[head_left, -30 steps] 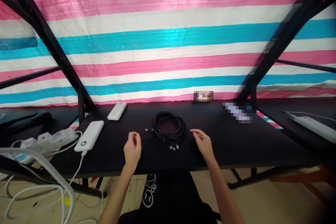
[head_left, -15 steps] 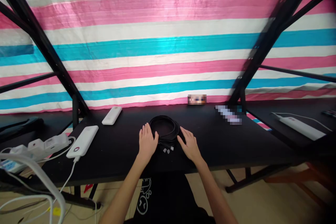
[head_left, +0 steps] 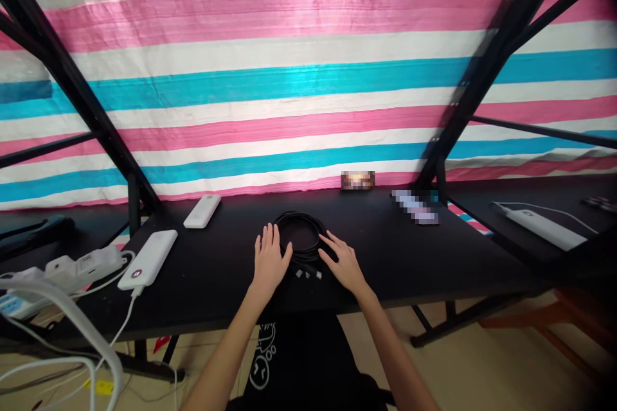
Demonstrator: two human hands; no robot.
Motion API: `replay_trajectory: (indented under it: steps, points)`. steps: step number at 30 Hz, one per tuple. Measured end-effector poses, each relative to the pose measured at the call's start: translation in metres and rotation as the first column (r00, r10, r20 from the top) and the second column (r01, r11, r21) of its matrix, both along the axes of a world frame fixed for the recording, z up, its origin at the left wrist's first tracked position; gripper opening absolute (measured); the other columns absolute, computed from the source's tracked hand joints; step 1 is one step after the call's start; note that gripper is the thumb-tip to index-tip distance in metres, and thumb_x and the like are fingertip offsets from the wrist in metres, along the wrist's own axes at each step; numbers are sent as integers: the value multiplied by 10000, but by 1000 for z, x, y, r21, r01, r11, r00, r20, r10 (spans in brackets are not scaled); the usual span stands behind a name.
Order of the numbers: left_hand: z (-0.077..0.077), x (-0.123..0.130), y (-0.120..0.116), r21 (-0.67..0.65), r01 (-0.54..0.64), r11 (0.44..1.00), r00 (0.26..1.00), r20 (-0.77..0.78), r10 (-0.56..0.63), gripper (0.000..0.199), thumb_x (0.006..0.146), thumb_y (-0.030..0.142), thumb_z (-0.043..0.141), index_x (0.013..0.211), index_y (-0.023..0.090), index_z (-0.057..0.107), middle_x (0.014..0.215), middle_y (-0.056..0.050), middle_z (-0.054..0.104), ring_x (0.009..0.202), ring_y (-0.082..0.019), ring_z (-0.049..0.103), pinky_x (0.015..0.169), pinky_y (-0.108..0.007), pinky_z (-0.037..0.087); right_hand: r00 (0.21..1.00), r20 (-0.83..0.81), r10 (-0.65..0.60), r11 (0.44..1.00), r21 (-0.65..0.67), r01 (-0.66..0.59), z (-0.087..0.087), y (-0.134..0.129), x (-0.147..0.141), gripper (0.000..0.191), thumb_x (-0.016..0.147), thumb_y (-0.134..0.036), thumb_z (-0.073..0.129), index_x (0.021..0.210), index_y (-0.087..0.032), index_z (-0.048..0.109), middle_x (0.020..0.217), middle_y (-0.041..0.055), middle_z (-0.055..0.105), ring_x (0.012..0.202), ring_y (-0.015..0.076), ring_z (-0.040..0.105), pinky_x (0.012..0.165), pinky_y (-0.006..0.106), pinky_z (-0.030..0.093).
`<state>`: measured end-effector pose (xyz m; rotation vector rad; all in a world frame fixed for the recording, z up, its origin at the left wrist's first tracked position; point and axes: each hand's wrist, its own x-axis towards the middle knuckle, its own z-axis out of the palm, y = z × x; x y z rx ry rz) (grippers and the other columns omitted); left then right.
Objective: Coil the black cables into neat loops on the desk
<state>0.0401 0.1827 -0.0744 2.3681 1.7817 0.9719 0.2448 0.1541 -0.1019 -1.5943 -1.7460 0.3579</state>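
A coil of black cable [head_left: 315,231] lies on the black table in front of me, looped into a ring. Its light-coloured connector ends [head_left: 308,275] stick out at the near side. My left hand [head_left: 270,258] rests flat at the coil's left side, fingers stretched forward and over its edge. On the opposite side, my right hand [head_left: 343,262] is spread, with its fingertips at the coil's right edge. Neither hand grips the cable.
Two white power banks [head_left: 202,211] lie to the left, the nearer with a cable plugged in. A white power strip [head_left: 62,276] sits far left. Blurred items [head_left: 415,207] lie back right, and another white power bank [head_left: 542,228] farther right. Black table [head_left: 409,270]; striped sheet [head_left: 289,83] behind.
My right hand has shifted slightly left, its fingers now closer against the coil. The connector ends have spread a little. The whole view has moved slightly.
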Motion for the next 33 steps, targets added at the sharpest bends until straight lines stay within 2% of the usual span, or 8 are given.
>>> replay_trajectory:
  steps: [3,6,11,15,18,21,26,33]
  points:
    - [-3,-7,-9,29,-22,999,998,67,20,595,930,403,410,1402,41,372,1486,-211,346,1385,-300,296,1103,-471,276,1000,8,-12,1000,13,12,-1,0,1,451,897,-456,469,1297,-266,550,1416,69,469,1288,230,423,1055,446,291]
    - [-11,-25,-19,58,-94,994,983,161,83,544,966,378,330,1439,111,307,1502,-170,341,1393,-249,288,1087,-441,311,998,5,-55,998,32,54,-2,1,3,469,915,-446,427,1326,-237,514,1374,73,513,1266,215,448,1048,427,310]
    - [-30,-63,-19,7,-239,971,943,242,230,502,974,342,260,1405,100,345,1345,-210,533,1237,-275,514,977,-472,436,986,6,-167,984,63,166,-8,4,7,492,913,-420,389,1301,-152,529,1272,120,592,1193,242,512,1023,443,338]
    - [-38,-71,-13,-21,-239,971,959,150,239,468,944,279,323,1344,72,449,1259,-186,613,1208,-279,540,1000,-454,418,980,36,-196,978,82,193,-15,6,9,446,901,-298,328,1224,-144,593,1246,119,610,1179,235,521,1005,427,357]
    - [-40,-63,-15,-16,-252,968,967,44,253,474,926,229,318,1321,28,488,1357,-222,521,1313,-338,413,1065,-519,311,969,62,-239,968,91,233,-19,7,10,463,865,-208,300,1192,-128,617,1262,136,592,1192,253,505,997,449,350]
    - [-40,-56,-17,-5,-258,966,965,-49,257,488,925,255,337,1308,6,510,1413,-259,438,1348,-384,336,1082,-553,249,959,93,-267,961,98,258,-21,7,9,450,850,-207,331,1175,-135,633,1279,141,576,1205,275,486,999,474,333]
    - [-40,-57,-18,19,-260,965,956,-135,260,479,921,278,371,1306,44,531,1407,-249,452,1330,-383,368,1067,-540,283,957,124,-261,962,111,248,-21,6,9,398,849,-256,400,1149,-181,651,1273,111,587,1194,267,495,996,462,338]
    - [-42,-58,-17,63,-272,960,946,-166,279,467,916,277,379,1286,49,550,1378,-247,488,1309,-381,402,1040,-545,326,959,120,-255,962,136,239,-20,5,9,387,841,-280,413,1123,-182,660,1245,101,610,1165,258,525,990,447,347]
